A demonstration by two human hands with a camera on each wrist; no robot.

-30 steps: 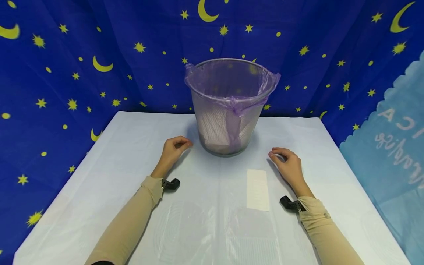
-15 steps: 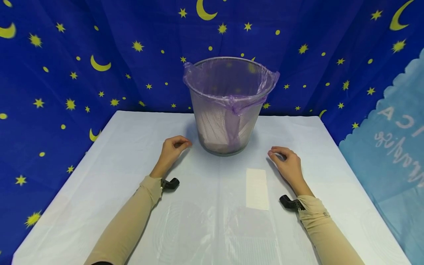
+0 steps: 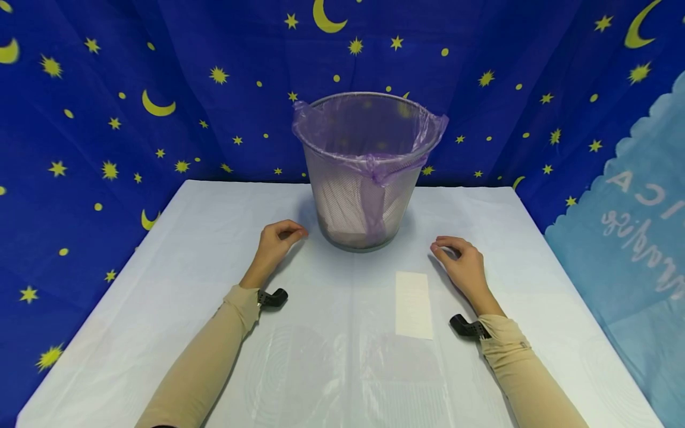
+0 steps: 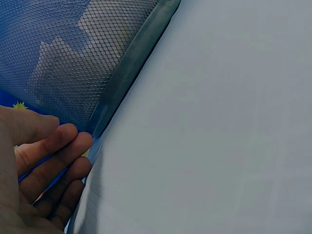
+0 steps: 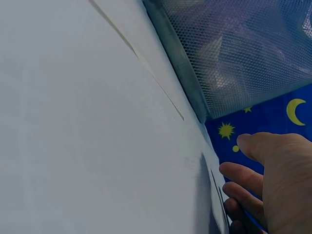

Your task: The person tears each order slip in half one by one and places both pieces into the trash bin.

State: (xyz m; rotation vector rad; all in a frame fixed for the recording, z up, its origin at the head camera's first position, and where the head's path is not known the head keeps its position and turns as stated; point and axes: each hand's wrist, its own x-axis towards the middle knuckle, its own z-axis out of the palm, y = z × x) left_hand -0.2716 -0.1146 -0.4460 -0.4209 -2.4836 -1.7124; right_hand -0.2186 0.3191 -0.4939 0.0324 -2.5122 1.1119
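Note:
A mesh wastebasket [image 3: 342,196] stands upright at the back middle of the table, lined with a translucent purple bag [image 3: 380,169] folded over its rim and knotted at the front. Just left of its base, my left hand [image 3: 275,245] rests on the table with loosely bent fingers and nothing in them. My right hand [image 3: 464,267] lies to the right of the basket, also relaxed and holding nothing. Between that hand and the table's middle is a flat cream slip of paper [image 3: 414,305]. In the left wrist view the fingertips appear near the mesh basket [image 4: 97,58].
The table [image 3: 160,285] has a white cover. A blue curtain [image 3: 241,107] with yellow moons and stars hangs close behind the basket. At the right, a light blue cloth [image 3: 637,226] with white lettering hangs beside the table edge. Black wrist cameras [image 3: 274,298] sit on both cuffs.
The head view has shifted slightly, so everything sits a little further left. Both hands, the wastebasket and the paper otherwise keep their places.

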